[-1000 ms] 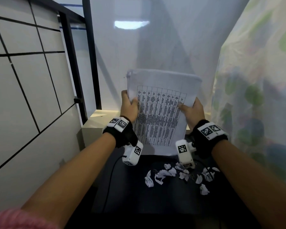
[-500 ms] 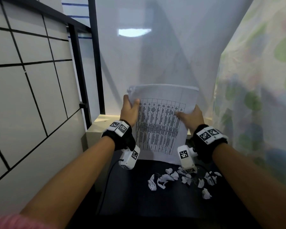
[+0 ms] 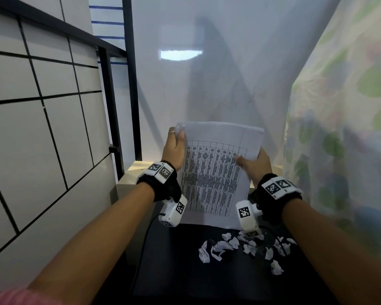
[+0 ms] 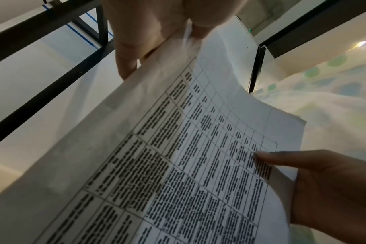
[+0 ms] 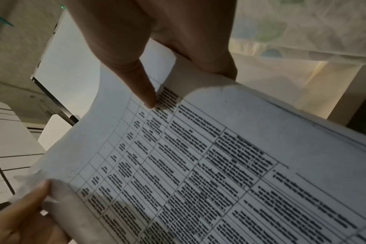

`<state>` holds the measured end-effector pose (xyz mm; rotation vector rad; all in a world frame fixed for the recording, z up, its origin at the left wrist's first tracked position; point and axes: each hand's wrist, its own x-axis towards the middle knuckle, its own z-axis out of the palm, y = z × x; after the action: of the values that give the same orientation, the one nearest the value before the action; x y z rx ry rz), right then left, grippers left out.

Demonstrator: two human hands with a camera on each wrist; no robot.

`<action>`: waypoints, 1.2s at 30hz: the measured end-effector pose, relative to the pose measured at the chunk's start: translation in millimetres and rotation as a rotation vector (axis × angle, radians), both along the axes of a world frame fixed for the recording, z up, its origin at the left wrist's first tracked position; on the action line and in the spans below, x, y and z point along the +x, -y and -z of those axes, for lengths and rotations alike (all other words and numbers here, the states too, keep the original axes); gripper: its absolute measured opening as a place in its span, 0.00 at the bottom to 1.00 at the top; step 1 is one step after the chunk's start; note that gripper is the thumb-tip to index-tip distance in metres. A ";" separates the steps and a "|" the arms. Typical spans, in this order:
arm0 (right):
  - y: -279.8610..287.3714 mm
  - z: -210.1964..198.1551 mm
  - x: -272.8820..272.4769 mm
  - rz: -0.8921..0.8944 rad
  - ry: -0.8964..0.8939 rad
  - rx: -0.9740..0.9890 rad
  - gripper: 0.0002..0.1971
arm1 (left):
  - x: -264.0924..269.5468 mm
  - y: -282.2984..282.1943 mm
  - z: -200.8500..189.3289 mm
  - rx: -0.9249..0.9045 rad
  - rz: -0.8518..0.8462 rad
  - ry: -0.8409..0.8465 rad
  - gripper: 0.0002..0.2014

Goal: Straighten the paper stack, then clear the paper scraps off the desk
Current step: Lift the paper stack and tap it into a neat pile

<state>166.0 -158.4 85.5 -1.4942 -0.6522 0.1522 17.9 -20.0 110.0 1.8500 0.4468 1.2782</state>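
Note:
A paper stack (image 3: 216, 172) with a printed table on its top sheet stands upright, its bottom edge on the black desk (image 3: 176, 267). My left hand (image 3: 174, 146) grips the stack's upper left edge, thumb in front near the top corner. My right hand (image 3: 254, 161) holds the right edge, thumb pressed on the printed sheet. In the left wrist view the paper stack (image 4: 178, 165) is pinched by the left hand (image 4: 157, 33) at the top. In the right wrist view the right hand (image 5: 157, 57) clamps the paper stack (image 5: 219, 165). Several crumpled white paper scraps (image 3: 240, 249) lie on the desk before the stack.
A white tiled wall (image 3: 42, 128) with a black metal frame (image 3: 130, 84) rises at the left. A floral curtain (image 3: 343, 128) hangs at the right. A pale wooden ledge (image 3: 136, 170) sits behind the desk. A black cable (image 3: 143, 238) runs down the desk's left side.
The paper stack has come down between both hands until its bottom edge meets the desk. My left hand has slid up toward the stack's top left corner.

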 end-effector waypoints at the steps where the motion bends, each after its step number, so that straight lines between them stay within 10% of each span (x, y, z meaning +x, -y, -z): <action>1: 0.0 -2.0 -1.2 0.003 -0.008 0.002 0.25 | -0.4 -0.6 -1.2 0.009 -0.015 0.001 0.18; 25: -12.8 21.0 9.2 -0.002 -0.098 -0.204 0.20 | -2.5 -5.8 35.7 -0.191 0.005 -0.165 0.05; 36: -24.7 49.2 18.4 -0.078 -0.156 -0.042 0.24 | 3.3 -6.7 41.8 -0.262 -0.073 -0.086 0.16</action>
<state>184.4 -133.7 36.3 -1.4808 -0.5839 0.3409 21.2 -13.3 68.1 1.6836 0.6997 1.1311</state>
